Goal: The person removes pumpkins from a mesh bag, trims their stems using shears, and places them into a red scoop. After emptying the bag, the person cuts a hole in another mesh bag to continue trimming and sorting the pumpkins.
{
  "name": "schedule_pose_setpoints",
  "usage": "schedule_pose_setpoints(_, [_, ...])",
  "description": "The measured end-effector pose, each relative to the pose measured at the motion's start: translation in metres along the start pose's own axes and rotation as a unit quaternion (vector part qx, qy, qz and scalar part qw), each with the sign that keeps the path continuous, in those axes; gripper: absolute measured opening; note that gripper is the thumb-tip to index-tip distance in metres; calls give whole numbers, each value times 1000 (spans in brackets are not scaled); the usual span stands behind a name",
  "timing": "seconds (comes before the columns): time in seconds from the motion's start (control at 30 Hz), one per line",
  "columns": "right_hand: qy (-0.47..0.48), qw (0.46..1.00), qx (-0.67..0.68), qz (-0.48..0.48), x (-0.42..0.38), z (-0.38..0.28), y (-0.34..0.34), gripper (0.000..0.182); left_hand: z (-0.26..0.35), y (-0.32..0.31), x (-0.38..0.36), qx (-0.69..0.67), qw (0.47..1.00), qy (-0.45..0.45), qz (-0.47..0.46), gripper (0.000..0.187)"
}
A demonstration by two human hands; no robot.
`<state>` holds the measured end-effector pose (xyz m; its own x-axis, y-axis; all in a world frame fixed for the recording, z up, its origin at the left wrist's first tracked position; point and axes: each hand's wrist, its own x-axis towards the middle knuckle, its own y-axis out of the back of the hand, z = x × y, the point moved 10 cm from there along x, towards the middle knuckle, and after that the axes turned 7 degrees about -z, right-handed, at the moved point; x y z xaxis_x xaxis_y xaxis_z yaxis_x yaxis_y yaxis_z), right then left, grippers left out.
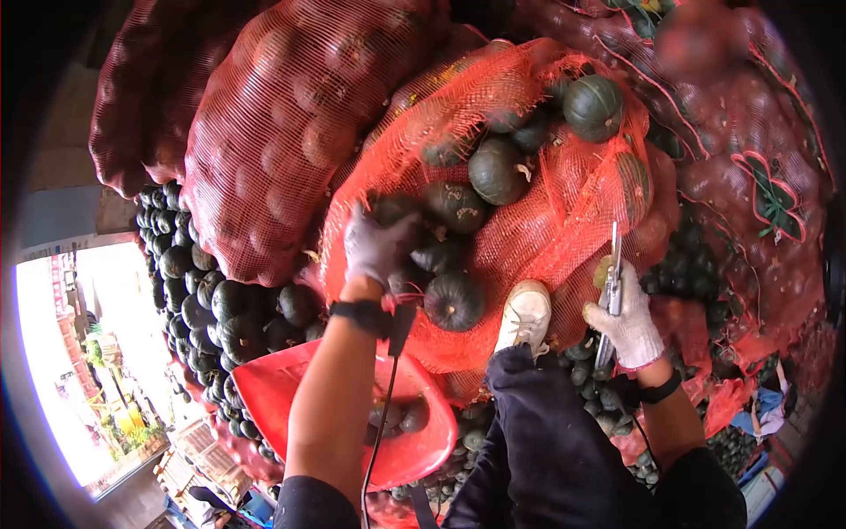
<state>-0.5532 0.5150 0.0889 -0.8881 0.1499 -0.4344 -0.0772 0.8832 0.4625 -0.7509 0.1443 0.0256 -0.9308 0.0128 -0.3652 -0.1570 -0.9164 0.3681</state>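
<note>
My left hand (374, 245), in a pale glove, reaches into the opened orange mesh bag (564, 225) among dark green squashes. Its fingers are smeared by motion, and I cannot tell whether they grip one. Close to it are a squash (454, 207) with pale scars and a ribbed squash (455, 301). Two more, a squash (499, 171) with a stem stub and a rounder squash (593, 108), lie farther up in the bag. On the right, my gloved right hand (633, 322) is closed around a silver knife (610, 304), its thin blade pointing up.
A red scoop-shaped tub (291, 388) with a few squashes sits under my left forearm. My white shoe (526, 313) rests on the mesh. Full red mesh sacks (291, 132) stand behind, and loose squashes (238, 317) are heaped at left. A person (771, 410) is at far right.
</note>
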Motion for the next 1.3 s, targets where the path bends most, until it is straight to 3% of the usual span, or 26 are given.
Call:
schedule_pose_setpoints(0.07, [-12, 1000, -5, -20, 1, -9, -7, 65, 14, 1, -25, 187, 979, -71, 30, 64])
schedule_pose_setpoints(0.1, [-19, 999, -10, -30, 2, -10, -10, 66, 9, -1, -33, 132, 989, -60, 11, 56])
schedule_pose_setpoints(0.13, [-17, 999, -12, -35, 3, -10, -11, 66, 4, -10, -40, -52, 998, -26, -38, 57])
schedule_pose_setpoints(0.17, [-14, 999, -15, -41, 3, -8, -14, 67, 3, -23, -52, -236, 968, 8, -86, 57])
schedule_pose_setpoints(0.2, [-13, 999, -17, -50, 3, -7, -17, 67, 6, -37, -68, -410, 902, 42, -130, 58])
schedule_pose_setpoints(0.27, [6, 998, -22, -54, 2, -14, -19, 63, -3, -74, -119, -623, 744, 180, -162, 72])
schedule_pose_setpoints(0.4, [48, 993, -91, -52, -4, -33, -17, 51, 19, -108, -169, -641, 728, 55, -235, 78])
schedule_pose_setpoints(0.43, [17, 993, -89, -77, -6, -27, -22, 52, 27, -115, -178, -644, 721, 24, -254, 80])
schedule_pose_setpoints(0.5, [7, 985, -127, -112, -12, -45, -27, 44, 28, -129, -187, -693, 669, 52, -262, 83])
schedule_pose_setpoints(0.57, [34, 970, -176, -165, -19, -70, -38, 38, 24, -147, -190, -770, 570, 167, -233, 88])
schedule_pose_setpoints(0.6, [52, 955, -211, -201, -22, -81, -43, 38, 18, -151, -192, -762, 580, 176, -226, 91])
schedule_pose_setpoints(0.67, [178, 931, -287, -140, -30, -93, -48, 34, -3, -159, -193, -746, 602, 192, -212, 97])
schedule_pose_setpoints(0.73, [216, 906, -348, -107, -37, -100, -52, 38, 1, -169, -191, -736, 603, 134, -276, 89])
schedule_pose_setpoints(0.77, [190, 905, -355, -139, -37, -87, -58, 40, 3, -171, -193, -728, 605, 104, -306, 84])
schedule_pose_setpoints(0.83, [146, 898, -361, -202, -38, -62, -75, 44, 7, -161, -205, -663, 680, 155, -273, 83])
schedule_pose_setpoints(0.93, [-42, 920, -196, -338, -51, -47, -80, 44, -12, -114, -232, -564, 772, 155, -248, 87])
schedule_pose_setpoints(1.0, [-96, 953, -156, -242, -46, -47, -55, 48, -25, -61, -253, -558, 781, 170, -223, 96])
schedule_pose_setpoints(1.07, [-118, 971, -160, -129, -36, -37, -23, 52, -58, 8, -262, -433, 872, 160, -163, 88])
schedule_pose_setpoints(1.1, [-117, 967, -193, -117, -29, -28, -15, 62, -100, 45, -269, -293, 928, 221, -68, 76])
schedule_pose_setpoints(1.13, [-76, 976, -201, -45, -30, -21, -4, 67, -104, 75, -263, -130, 973, 192, -16, 62])
schedule_pose_setpoints(1.17, [-61, 982, -173, -30, -30, -8, -4, 66, -88, 87, -261, 0, 996, 88, 17, 60])
schedule_pose_setpoints(1.23, [-67, 986, -147, -39, -32, 1, -8, 67, -28, 58, -229, 87, 996, -24, -6, 58])
schedule_pose_setpoints(1.27, [-82, 984, -148, -58, -30, 1, -13, 69, -15, 33, -206, 43, 997, -36, -59, 59])
schedule_pose_setpoints(1.3, [-95, 981, -150, -76, -26, 0, -16, 72, -8, -3, -180, -94, 990, 25, -106, 61])
